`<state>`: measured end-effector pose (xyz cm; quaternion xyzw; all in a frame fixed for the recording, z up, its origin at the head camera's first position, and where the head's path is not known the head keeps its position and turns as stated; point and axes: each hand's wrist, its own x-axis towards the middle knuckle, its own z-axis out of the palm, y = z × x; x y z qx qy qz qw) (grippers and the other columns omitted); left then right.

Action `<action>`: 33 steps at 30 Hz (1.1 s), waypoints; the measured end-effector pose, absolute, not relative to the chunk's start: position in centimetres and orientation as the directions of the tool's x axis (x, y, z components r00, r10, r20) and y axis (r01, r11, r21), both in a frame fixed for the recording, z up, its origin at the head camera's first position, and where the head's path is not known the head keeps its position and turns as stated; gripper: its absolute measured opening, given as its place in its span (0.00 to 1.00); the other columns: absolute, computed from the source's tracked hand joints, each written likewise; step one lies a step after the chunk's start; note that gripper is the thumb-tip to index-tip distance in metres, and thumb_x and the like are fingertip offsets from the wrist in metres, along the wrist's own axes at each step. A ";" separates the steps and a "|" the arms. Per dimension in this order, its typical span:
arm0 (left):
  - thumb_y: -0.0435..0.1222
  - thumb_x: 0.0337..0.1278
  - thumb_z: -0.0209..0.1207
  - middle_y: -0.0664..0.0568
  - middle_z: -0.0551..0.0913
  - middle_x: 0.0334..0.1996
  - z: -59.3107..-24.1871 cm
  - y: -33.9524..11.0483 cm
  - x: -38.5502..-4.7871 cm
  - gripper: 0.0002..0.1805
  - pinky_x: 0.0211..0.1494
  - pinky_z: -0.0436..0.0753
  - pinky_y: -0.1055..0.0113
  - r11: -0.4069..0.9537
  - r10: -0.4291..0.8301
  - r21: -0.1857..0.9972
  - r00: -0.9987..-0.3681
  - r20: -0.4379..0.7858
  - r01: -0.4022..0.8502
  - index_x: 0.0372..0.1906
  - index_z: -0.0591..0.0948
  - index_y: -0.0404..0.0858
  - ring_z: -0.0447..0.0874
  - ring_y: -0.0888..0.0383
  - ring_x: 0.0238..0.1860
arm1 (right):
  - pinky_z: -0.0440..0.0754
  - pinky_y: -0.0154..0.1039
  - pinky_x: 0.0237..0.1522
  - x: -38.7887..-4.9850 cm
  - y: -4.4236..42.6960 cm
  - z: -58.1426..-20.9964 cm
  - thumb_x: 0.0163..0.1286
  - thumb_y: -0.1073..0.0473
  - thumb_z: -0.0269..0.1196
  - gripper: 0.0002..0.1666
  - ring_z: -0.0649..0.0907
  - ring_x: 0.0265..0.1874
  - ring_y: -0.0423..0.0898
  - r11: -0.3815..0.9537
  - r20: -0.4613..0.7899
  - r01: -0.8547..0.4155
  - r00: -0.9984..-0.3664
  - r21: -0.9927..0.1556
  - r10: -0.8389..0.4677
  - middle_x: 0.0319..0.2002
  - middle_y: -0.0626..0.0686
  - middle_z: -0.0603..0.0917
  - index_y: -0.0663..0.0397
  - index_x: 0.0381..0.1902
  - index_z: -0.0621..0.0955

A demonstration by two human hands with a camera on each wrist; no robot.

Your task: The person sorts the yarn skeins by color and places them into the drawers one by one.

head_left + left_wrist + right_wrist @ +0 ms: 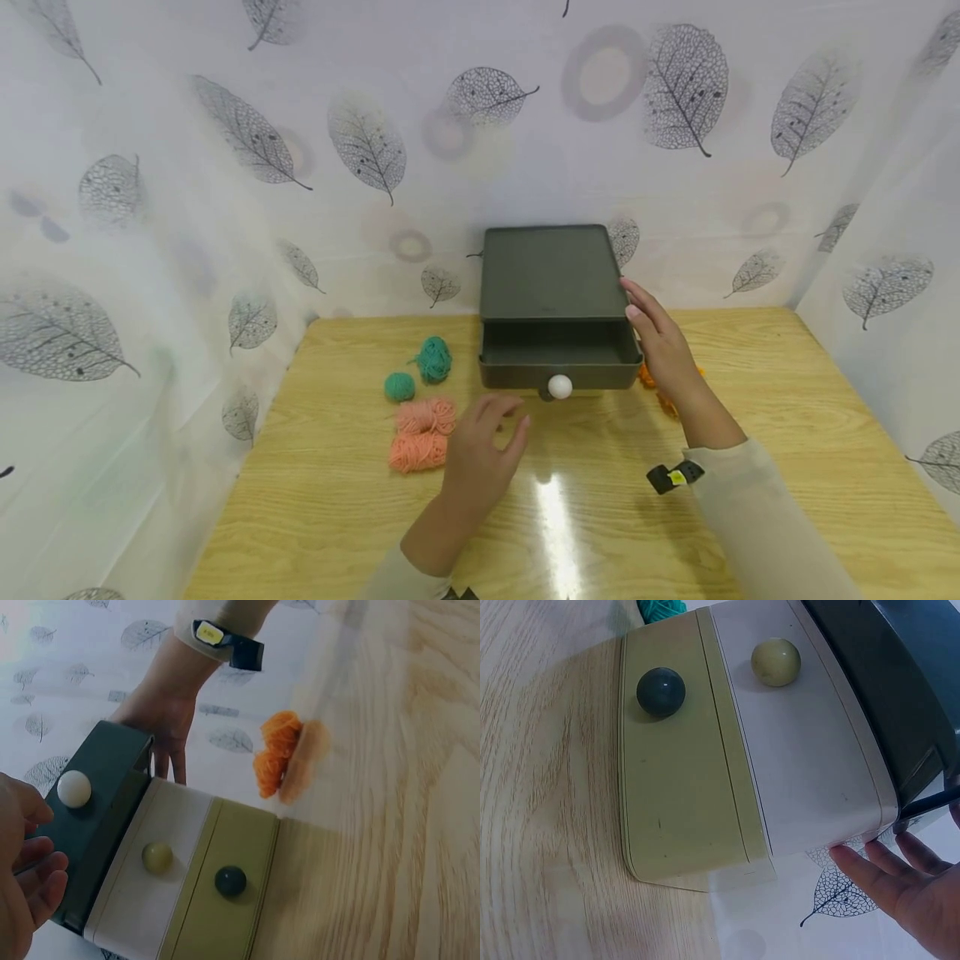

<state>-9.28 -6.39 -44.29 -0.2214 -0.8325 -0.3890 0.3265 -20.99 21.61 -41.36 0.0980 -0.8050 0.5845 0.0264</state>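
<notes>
A small cabinet of three stacked drawers stands at the table's far side, its dark green top [551, 271] facing up. The dark green top drawer [517, 377] is pulled out, and its visible inside looks bare; a white knob [559, 387] sits on its front. Below it are a white drawer [817, 742] with a yellowish knob and an olive drawer [682, 795] with a dark knob. My left hand [480, 454], fingers loosely bent and holding nothing, hovers just in front of the knob. My right hand [663, 346] rests extended fingers against the cabinet's right side.
Two green yarn balls [433, 360] lie left of the cabinet. Nearer me are two pink yarn skeins [417, 452], beside my left hand. Orange yarn [277, 746] lies right of the cabinet, partly behind my right hand in the head view. A leaf-printed curtain [525, 167] backs the wooden table [322, 500].
</notes>
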 end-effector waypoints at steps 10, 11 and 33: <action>0.35 0.57 0.70 0.51 0.83 0.42 -45.4 -8.6 -9.6 0.13 0.44 0.87 0.65 0.684 0.150 0.488 -0.758 0.634 0.543 0.48 0.84 0.42 0.84 0.55 0.43 | 0.59 0.76 0.71 -21.0 21.8 -41.5 0.82 0.39 0.45 0.31 0.57 0.79 0.61 0.294 0.157 -0.188 -0.980 -0.937 -0.125 0.82 0.52 0.55 0.25 0.79 0.58; 0.35 0.57 0.71 0.51 0.83 0.42 -45.6 -8.8 -9.7 0.14 0.45 0.87 0.64 0.696 0.155 0.479 -0.762 0.628 0.536 0.48 0.84 0.42 0.84 0.55 0.44 | 0.59 0.76 0.70 -21.0 21.8 -41.5 0.82 0.39 0.45 0.31 0.57 0.79 0.61 0.290 0.156 -0.186 -0.980 -0.939 -0.124 0.82 0.51 0.55 0.25 0.79 0.58; 0.37 0.54 0.71 0.51 0.83 0.43 -48.3 -13.6 -9.3 0.15 0.52 0.82 0.54 0.863 0.177 0.403 -0.930 0.322 0.304 0.48 0.85 0.41 0.81 0.52 0.48 | 0.57 0.75 0.72 -21.0 21.6 -41.2 0.82 0.40 0.45 0.31 0.54 0.80 0.60 0.276 0.167 -0.199 -0.977 -0.940 -0.133 0.82 0.49 0.52 0.28 0.80 0.58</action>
